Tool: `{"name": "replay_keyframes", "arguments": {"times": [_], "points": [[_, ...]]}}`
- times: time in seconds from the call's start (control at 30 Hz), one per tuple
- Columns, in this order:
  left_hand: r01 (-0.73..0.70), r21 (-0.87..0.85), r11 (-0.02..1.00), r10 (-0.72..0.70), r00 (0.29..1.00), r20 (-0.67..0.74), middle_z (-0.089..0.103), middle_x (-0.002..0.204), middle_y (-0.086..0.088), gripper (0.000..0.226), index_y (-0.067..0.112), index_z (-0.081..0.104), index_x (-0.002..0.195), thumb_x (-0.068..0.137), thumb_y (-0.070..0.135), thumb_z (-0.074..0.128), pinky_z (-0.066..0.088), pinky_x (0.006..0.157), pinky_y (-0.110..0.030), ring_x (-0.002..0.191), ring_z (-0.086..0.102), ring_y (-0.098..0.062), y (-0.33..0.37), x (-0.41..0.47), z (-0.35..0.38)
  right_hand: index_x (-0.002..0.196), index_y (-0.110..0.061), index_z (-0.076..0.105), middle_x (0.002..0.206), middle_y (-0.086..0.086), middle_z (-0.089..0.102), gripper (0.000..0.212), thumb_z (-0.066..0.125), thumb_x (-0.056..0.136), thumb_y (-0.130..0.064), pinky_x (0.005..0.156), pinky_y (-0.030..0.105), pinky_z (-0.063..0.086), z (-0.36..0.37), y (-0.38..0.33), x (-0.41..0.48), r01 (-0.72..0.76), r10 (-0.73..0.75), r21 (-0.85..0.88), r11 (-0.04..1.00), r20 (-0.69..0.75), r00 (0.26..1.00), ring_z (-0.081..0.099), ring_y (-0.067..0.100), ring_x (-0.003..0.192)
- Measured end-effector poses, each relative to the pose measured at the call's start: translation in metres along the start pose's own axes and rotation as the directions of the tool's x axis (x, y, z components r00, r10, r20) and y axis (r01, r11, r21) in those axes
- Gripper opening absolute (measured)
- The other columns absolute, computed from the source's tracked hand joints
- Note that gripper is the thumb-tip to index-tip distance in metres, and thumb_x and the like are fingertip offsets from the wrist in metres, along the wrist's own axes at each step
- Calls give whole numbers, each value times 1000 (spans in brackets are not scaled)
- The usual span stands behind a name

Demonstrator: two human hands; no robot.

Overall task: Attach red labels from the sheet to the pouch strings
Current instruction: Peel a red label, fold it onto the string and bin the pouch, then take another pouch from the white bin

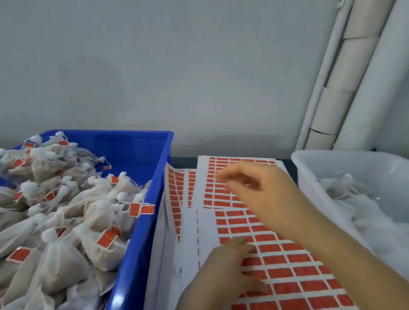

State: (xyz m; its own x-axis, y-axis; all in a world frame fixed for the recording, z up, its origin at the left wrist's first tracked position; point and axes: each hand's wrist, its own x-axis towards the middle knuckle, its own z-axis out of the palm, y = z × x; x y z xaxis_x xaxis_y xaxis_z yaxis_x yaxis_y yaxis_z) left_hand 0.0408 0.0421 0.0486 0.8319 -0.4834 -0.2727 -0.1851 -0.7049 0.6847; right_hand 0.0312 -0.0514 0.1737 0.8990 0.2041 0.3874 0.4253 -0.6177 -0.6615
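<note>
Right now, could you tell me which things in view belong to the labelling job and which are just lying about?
Belongs to the job:
- label sheets
- blue crate of labelled pouches
- white tub of white pouches
- left hand on the sheet, right hand above it

Just lying about:
- white rolls against the wall

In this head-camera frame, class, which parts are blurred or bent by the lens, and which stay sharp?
Head view: the right hand is smeared by motion blur; the left hand is softer-edged too; the pipes bow from wide-angle distortion; the blue crate and its pouches read fairly sharp.
</note>
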Motion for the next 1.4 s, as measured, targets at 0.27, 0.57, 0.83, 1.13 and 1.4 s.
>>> {"name": "replay_keyframes", "arguments": {"times": [0.27,0.57,0.83,1.13,1.4], "points": [[-24,280,960,4,997,72,-6,157,17,73,43,8,148,91,45,54,2,117,-43,146,-9,-15,-8,16,11,122,-39,51,126,-9,57,34,57,89,-36,92,27,41,-129,99,-86,-482,542,-489,727,-22,840,54,9,109],[-10,529,849,-1,1000,22,-4,159,12,56,51,19,143,95,44,46,-11,111,-57,145,-14,-23,1,26,13,118,-41,56,131,-10,52,35,63,84,-41,98,24,38,-147,153,-126,-493,706,-667,558,70,705,49,8,116],[-21,480,877,42,999,-33,-2,159,13,51,50,24,142,98,35,44,-8,115,-52,146,-13,-21,-3,32,13,107,-40,58,86,-16,50,36,70,74,-48,67,18,38,-148,146,-134,-595,706,-625,505,-97,701,51,4,81],[-57,560,826,94,995,-37,-6,158,14,53,51,17,143,98,38,39,-18,109,-55,144,-17,-21,-14,42,11,86,-39,61,86,-8,57,22,74,77,-24,61,18,38,-151,120,-132,-622,608,-388,680,-176,774,55,5,78],[126,514,849,13,966,-257,0,160,7,60,45,12,147,94,50,40,-13,109,-58,147,-7,-24,-12,47,5,95,-37,62,80,-15,64,33,67,82,-7,60,11,33,-164,109,-111,-566,488,-381,731,-288,824,55,3,77]]}}
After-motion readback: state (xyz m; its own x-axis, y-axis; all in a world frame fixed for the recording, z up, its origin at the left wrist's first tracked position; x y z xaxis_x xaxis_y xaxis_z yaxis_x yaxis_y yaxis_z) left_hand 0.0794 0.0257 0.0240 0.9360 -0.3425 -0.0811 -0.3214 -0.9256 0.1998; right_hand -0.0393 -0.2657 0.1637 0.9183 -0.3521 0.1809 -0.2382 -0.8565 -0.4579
